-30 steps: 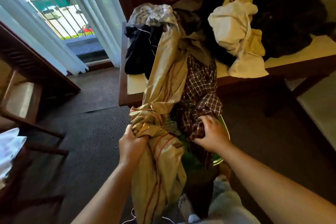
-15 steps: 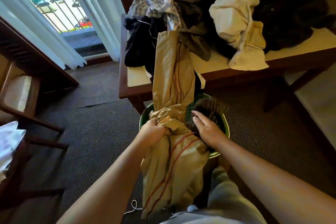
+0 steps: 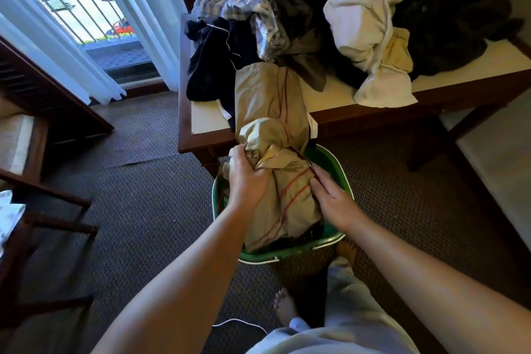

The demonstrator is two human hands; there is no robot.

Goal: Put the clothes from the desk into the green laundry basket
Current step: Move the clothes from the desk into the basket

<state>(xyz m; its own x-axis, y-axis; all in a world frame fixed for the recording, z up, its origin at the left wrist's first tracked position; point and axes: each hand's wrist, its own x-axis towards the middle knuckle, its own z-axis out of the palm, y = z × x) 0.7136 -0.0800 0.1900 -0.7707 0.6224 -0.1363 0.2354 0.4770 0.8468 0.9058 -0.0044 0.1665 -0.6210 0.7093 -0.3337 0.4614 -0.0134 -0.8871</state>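
Note:
A green laundry basket (image 3: 330,156) stands on the carpet against the desk's front edge. A tan cloth with red stripes (image 3: 267,100) hangs from the desk (image 3: 448,77) down into the basket. My left hand (image 3: 248,178) grips a bunched fold of this cloth over the basket. My right hand (image 3: 333,198) lies with straight fingers against the cloth's right side, pressing it down. On the desk lie a navy garment (image 3: 212,57), a pale checked shirt (image 3: 238,3), a grey-brown garment (image 3: 301,37), a white and cream bundle (image 3: 367,37) and a dark pile (image 3: 454,8).
A window with white curtains (image 3: 138,23) is at the back left. Dark wooden furniture (image 3: 43,89) and a chair frame (image 3: 51,210) stand at the left. My bare foot (image 3: 284,307) and a thin white cord (image 3: 241,323) are on the carpet below the basket.
The checked dark shirt dropped into the basket and my right hand let it go. Both hands moved the tan cloth lower into the basket; less of it lies on the desk.

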